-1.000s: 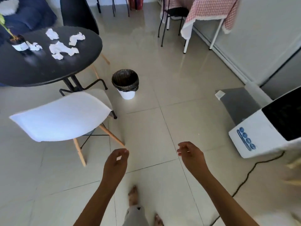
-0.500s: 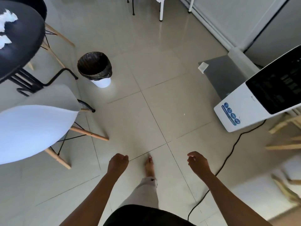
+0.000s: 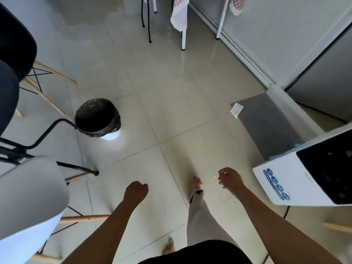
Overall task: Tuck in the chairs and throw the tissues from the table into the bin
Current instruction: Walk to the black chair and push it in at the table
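Since half a second ago the view has slid so the bin sits nearer the middle, and the round black table with its tissues has slipped almost out of sight on the left. Both hands hang a little higher in the picture than before.

From the head camera, the left hand is curled into a loose fist, fingers pressed together, with nothing seen in it. The right hand hangs with fingers bent and a bit apart, and it holds nothing that can be seen. Both hands are out in front over the shiny pale tiled floor. One bare foot steps forward between them.

A small white bin with a dark bag liner stands on the floor, ahead and to the left, well apart from both hands. The white plastic chair with wooden legs is just beside the left arm. A black chair with wooden legs is farther back on the left. The tissues cannot be seen now. A white box-shaped cooler with blue buttons stands close to the right hand. A black cable hangs under it.
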Demonstrator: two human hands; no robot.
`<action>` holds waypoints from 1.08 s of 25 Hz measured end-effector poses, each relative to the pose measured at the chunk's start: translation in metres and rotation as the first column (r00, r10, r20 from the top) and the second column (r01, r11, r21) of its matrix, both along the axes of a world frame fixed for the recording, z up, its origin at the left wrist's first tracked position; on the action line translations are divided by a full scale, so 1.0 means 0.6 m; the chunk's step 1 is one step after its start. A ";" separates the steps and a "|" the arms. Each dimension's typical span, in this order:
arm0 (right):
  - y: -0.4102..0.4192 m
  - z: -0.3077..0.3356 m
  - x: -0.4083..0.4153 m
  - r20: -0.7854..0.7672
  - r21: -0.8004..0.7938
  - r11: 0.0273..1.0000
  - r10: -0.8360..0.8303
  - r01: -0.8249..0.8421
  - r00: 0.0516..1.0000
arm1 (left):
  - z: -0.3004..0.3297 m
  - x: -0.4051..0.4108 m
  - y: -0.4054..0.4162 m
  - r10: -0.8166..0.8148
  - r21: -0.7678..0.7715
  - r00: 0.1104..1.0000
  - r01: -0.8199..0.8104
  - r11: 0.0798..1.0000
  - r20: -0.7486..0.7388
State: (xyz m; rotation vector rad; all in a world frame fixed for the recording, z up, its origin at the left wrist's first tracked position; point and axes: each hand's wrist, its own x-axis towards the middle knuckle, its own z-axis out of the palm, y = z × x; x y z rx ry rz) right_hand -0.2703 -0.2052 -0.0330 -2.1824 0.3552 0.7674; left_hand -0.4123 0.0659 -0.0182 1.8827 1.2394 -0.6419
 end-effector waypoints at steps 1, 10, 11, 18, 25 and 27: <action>0.013 0.003 0.049 -0.015 0.006 0.999 0.033 -0.032 0.999 | 0.005 0.043 0.012 0.014 0.020 1.000 -0.014 1.000 0.004; 0.208 0.058 0.478 -0.133 -0.060 0.944 0.314 -0.324 0.940 | 0.043 0.390 0.142 0.218 0.025 0.972 -0.221 0.975 0.090; 0.244 0.056 0.525 -0.129 -0.076 0.929 0.352 -0.363 0.927 | 0.042 0.430 0.169 0.243 0.032 0.967 -0.246 0.969 0.079; 0.507 0.056 0.783 -0.066 -0.017 0.948 0.318 -0.319 0.946 | 0.045 0.674 0.399 0.240 0.053 0.959 -0.250 0.967 0.150; 0.765 0.075 1.019 -0.108 0.048 0.935 0.354 -0.351 0.929 | 0.054 0.892 0.637 0.291 0.088 0.956 -0.294 0.952 0.040; 0.840 0.079 1.092 -0.117 0.061 0.923 0.385 -0.380 0.916 | 0.049 0.943 0.700 0.286 0.102 0.958 -0.288 0.952 0.039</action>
